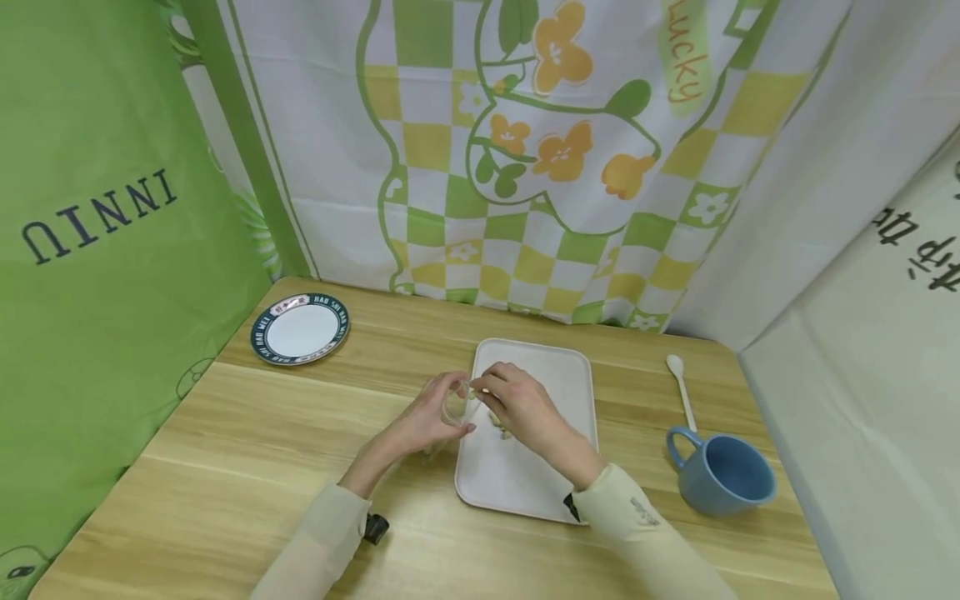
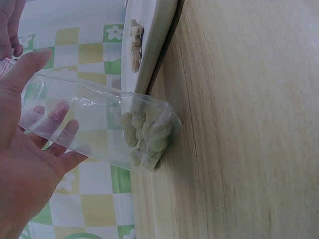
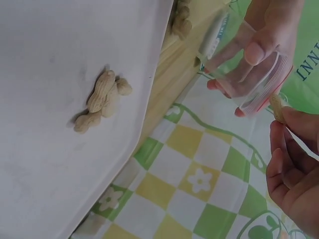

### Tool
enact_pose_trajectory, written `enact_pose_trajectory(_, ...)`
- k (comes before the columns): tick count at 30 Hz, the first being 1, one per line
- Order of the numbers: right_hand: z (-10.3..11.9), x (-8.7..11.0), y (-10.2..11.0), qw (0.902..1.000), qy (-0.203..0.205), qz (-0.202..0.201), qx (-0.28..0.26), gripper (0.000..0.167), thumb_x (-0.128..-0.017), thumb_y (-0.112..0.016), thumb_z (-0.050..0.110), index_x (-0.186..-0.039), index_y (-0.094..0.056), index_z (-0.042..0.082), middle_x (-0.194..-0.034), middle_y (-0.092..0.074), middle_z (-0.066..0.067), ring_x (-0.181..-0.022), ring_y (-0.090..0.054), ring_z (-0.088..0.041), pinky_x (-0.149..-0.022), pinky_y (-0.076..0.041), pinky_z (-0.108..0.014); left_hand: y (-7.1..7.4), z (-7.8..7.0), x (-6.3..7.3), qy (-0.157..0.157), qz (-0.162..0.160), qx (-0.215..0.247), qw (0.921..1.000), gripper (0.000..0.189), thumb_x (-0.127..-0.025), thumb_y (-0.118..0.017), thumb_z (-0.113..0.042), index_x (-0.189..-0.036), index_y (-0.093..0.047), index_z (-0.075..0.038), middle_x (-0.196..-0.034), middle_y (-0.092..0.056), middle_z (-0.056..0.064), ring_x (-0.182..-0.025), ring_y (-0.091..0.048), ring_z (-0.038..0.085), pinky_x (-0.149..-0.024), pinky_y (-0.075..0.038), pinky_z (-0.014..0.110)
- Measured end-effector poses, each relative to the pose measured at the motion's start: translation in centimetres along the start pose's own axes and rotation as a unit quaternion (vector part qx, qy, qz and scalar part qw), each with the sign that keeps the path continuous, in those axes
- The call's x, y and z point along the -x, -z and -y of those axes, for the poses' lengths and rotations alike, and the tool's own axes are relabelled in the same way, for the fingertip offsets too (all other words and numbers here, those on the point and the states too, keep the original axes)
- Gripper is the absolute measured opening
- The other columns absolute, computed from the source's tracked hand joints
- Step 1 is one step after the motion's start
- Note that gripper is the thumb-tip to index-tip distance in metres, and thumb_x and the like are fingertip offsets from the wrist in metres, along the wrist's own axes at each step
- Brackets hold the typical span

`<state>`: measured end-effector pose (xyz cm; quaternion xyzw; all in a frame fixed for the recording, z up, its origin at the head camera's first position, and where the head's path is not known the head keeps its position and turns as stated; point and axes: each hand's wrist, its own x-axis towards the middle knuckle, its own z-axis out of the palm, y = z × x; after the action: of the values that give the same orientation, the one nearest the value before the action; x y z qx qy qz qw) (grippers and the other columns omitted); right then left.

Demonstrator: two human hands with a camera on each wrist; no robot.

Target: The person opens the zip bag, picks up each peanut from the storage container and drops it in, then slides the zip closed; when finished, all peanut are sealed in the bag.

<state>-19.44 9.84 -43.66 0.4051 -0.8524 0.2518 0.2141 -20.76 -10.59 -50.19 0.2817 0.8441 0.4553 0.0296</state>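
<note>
My left hand holds a clear zip bag upright by its upper part, with thumb and fingers around the mouth. Several unshelled peanuts lie in the bottom of the bag, low over the table beside the tray. At the bag's red-edged mouth, my right hand pinches one peanut between thumb and fingertips. A few more peanuts lie together on the white tray, below the right hand.
A blue mug stands right of the tray, with a white spoon behind it. At the back left lies a white plate with a dark green rim. Patterned cloth hangs behind the wooden table.
</note>
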Motion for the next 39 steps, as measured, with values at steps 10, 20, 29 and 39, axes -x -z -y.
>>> enact_pose_trajectory(10, 0.4, -0.7, -0.8, 0.9998, 0.002, 0.018, -0.012, 0.013, -0.080, -0.075, 0.000, -0.091, -0.073, 0.007, -0.090, -0.067, -0.001, -0.081, -0.062, -0.014, -0.068, -0.053, -0.026, 0.1, -0.1, -0.1, 0.033, 0.008, 0.003, 0.9994, 0.075, -0.077, -0.080, -0.022, -0.139, -0.039, -0.012, -0.127, -0.046, 0.005, -0.119, -0.042, 0.023, -0.099, -0.040, 0.048)
enact_pose_trajectory(20, 0.4, -0.7, -0.9, 0.9986, -0.001, 0.052, -0.007, 0.014, -0.082, -0.075, 0.006, -0.095, -0.074, 0.007, -0.093, -0.068, -0.002, -0.084, -0.063, -0.015, -0.071, -0.053, -0.027, 0.1, -0.1, 0.0, 0.031, 0.007, 0.002, 0.9995, 0.075, -0.078, -0.079, -0.024, -0.139, -0.038, -0.009, -0.132, -0.045, 0.008, -0.122, -0.042, 0.025, -0.100, -0.040, 0.049)
enact_pose_trajectory(29, -1.1, -0.2, 0.6, 0.9979, -0.058, -0.025, -0.009, 0.006, -0.088, -0.070, 0.014, -0.090, -0.073, 0.009, -0.077, -0.061, 0.004, -0.064, -0.052, -0.007, -0.054, -0.043, -0.022, 0.2, 0.0, -0.2, 0.012, -0.003, -0.005, 0.9999, 0.075, -0.076, -0.080, -0.019, -0.138, -0.039, -0.007, -0.114, -0.051, 0.006, -0.112, -0.046, 0.023, -0.094, -0.043, 0.046)
enact_pose_trajectory(39, -3.9, 3.3, -0.8, 0.9520, -0.259, 0.162, 0.017, 0.008, -0.085, -0.072, 0.007, -0.092, -0.073, 0.007, -0.079, -0.064, 0.001, -0.069, -0.057, -0.011, -0.058, -0.047, -0.030, 0.0, 0.1, -0.1, 0.026, -0.007, -0.004, 0.9996, 0.076, -0.076, -0.080, -0.020, -0.138, -0.039, -0.008, -0.115, -0.052, 0.006, -0.112, -0.047, 0.023, -0.092, -0.045, 0.043)
